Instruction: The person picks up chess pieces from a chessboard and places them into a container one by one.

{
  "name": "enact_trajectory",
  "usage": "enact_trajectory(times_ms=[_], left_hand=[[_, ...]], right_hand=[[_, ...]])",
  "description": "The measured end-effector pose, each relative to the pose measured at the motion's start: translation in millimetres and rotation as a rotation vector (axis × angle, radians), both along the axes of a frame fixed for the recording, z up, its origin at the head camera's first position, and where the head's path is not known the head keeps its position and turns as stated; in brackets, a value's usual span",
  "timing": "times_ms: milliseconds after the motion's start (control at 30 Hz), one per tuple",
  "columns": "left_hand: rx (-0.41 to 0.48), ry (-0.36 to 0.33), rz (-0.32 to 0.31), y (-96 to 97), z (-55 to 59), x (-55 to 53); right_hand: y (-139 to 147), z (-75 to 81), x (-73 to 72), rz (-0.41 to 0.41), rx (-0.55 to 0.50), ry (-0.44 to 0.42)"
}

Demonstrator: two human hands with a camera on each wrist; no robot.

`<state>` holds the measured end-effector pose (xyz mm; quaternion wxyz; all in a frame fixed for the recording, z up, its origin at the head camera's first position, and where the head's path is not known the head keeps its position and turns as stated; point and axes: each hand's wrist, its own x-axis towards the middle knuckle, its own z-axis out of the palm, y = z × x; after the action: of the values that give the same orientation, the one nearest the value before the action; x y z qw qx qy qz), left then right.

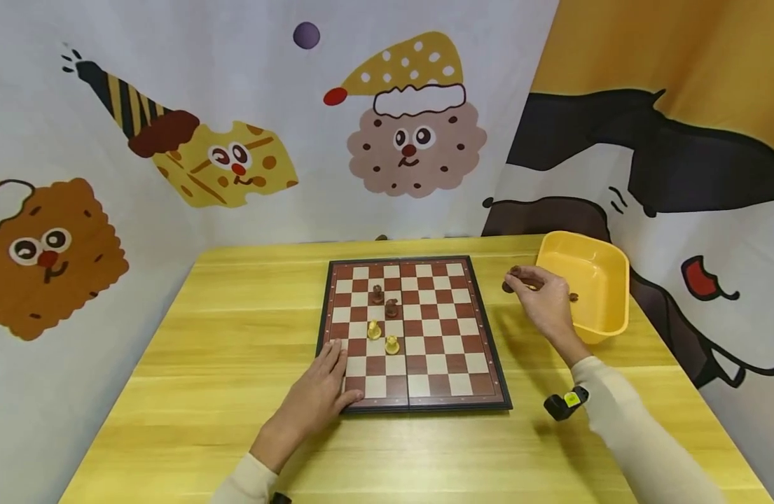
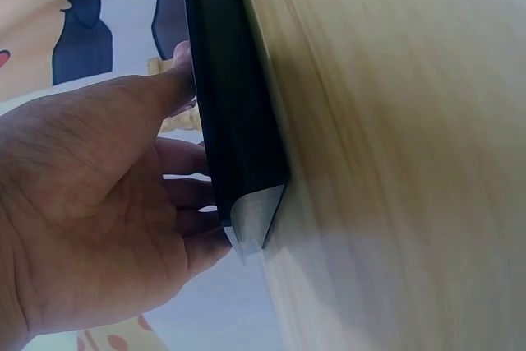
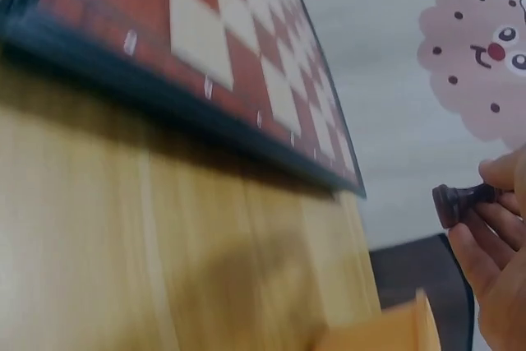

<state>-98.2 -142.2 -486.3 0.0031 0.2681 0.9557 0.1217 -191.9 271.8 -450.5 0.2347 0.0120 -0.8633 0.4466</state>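
My right hand [image 1: 541, 301] is raised between the chessboard and the yellow tub. It pinches a dark brown chess piece [image 3: 460, 201], whose round base sticks out past the fingers. On the chessboard [image 1: 446, 364] stand two dark brown pieces, a bishop-like one [image 1: 377, 294] and a knight [image 1: 391, 308]. Closer to me on the same half are two yellow pieces, one a knight [image 1: 374, 330] and the other a piece [image 1: 391, 344] of unclear kind. With fingers extended, my left hand [image 1: 314, 392] rests on the board's near left corner.
The yellow plastic tub [image 1: 616, 280] stands at the table's back right, with at least one small dark piece [image 1: 573, 297] inside. Light wood tabletop [image 1: 235, 336] surrounds the board. A cartoon-printed curtain [image 1: 254, 84] hangs behind the table's far edge.
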Motion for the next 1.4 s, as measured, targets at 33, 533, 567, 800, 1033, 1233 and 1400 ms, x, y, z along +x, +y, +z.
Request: enact_trajectory(times_ms=[33,533,567,800,1033,1233,1400], left_hand=[[-0.002,-0.007,0.002,0.5,-0.2,0.0],[0.008,-0.013,0.014,-0.3,0.5,-0.1],[0.006,-0.018,0.014,-0.3,0.3,0.0],[0.009,-0.035,0.028,-0.5,-0.4,-1.1],[0.007,-0.025,0.027,-3.7,-0.9,0.1],[0.015,-0.023,0.031,-2.8,-0.8,0.1],[0.018,-0.025,0.027,-2.9,-0.8,-0.1]], right_hand=[[5,0.0,1.6,0.007,0.008,0.004],[75,1.3,19.2,-0.113,-0.037,-0.071],[77,0.0,19.8,-0.118,-0.024,-0.080],[83,-5.7,21.6,-0.111,0.075,-0.116],[85,-4.8,22.9,-0.062,0.082,-0.262],[83,-5.2,24.3,-0.065,0.012,-0.263],[81,-3.9,24.8,-0.077,0.029,-0.207]])
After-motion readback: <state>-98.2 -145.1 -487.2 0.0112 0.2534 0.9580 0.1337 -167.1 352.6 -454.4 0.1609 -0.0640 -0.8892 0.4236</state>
